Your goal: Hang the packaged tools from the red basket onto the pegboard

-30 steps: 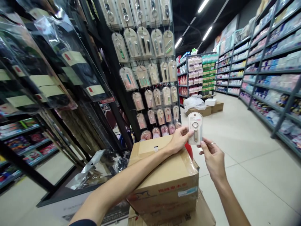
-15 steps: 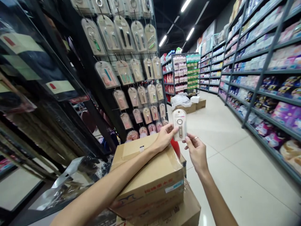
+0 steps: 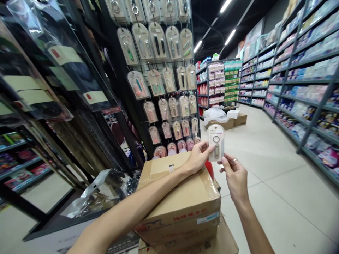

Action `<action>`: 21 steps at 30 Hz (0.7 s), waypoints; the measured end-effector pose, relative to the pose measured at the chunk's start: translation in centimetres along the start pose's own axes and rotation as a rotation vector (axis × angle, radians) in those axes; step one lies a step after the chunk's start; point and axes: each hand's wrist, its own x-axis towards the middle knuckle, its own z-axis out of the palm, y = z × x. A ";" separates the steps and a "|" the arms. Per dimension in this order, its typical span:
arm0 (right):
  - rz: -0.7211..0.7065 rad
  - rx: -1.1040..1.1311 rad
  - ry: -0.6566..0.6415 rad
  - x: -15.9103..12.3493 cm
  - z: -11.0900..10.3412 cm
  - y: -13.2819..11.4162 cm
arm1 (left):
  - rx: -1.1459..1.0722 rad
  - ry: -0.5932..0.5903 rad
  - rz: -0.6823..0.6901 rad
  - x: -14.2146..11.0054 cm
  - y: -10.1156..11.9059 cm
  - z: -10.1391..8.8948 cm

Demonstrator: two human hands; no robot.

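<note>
A packaged nail clipper with a ring, on a pale card under clear plastic, is held upright above the far right corner of a cardboard box. My left hand pinches the pack by its left edge, its forearm lying across the box top. At the pack's lower right corner, my right hand grips it between thumb and fingers; a ring shows on one finger. Part of a red object shows behind the box, below the pack.
Carded grooming tools hang in rows on a wire rack ahead. Bagged dark goods hang at the left. Stocked shelves line the right side of the aisle. Cartons and a white plastic bag lie farther along the floor.
The whole scene has shifted to the right in view as my head turned left. Both hands keep the same hold on the packaged nail clipper.
</note>
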 end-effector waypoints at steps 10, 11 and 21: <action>0.043 0.078 -0.007 2.2 2.4 0.7 | 0.203 0.210 0.008 -0.2 0.2 -0.5; 0.038 0.080 -0.008 2.5 2.5 0.8 | 0.239 0.223 0.007 -0.3 0.4 -0.6; 0.119 0.251 -0.012 4.8 4.0 4.0 | 0.428 0.333 -0.083 0.0 0.2 -1.8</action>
